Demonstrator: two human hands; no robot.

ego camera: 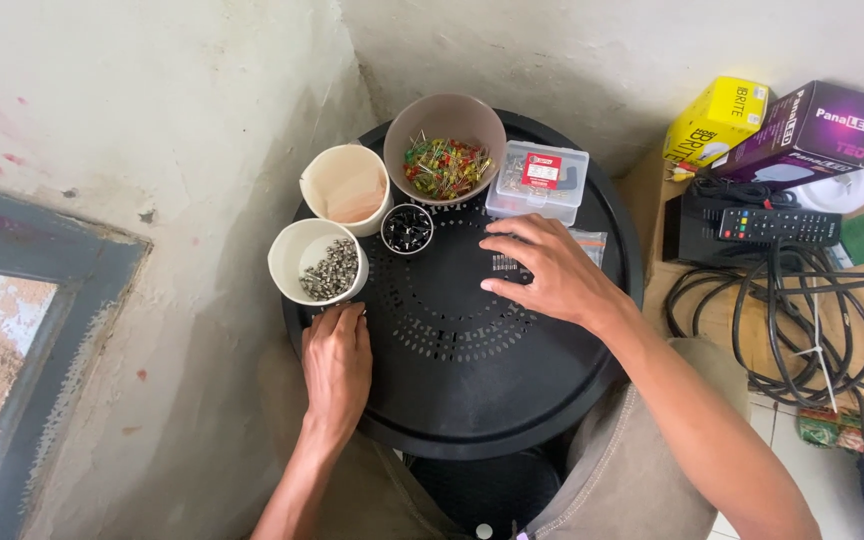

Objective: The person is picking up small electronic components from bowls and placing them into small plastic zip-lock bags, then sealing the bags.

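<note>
- Parts sit sorted in containers along the far edge of the round black tray [472,400]: a brown bowl of red, yellow and green LEDs [445,150], a clear plastic parts box [538,180] just right of it, a small black cup of dark pieces [407,228] nearer you than the bowl, a cream cup [347,185] that looks empty, and a white cup of small metal parts [318,262] at the tray's left rim.
- Your right hand [552,275] lies palm down on the tray's perforated centre, fingers spread and flat; its fingertips touch a short row of small components [504,263]. It grips nothing that you can see.
- Your left hand [337,360] rests on the tray's left edge, fingers curled loosely, the tips just below the white cup of metal parts. Whether it pinches anything, you cannot tell.
- Judging from this, the sorting looks done and the picking has barely begun: only that small row lies out on the tray, and no assembled piece shows anywhere.
- Off the tray's right side sit a remote control [777,225], tangled black cables [762,320], and yellow and purple bulb boxes [772,125].
</note>
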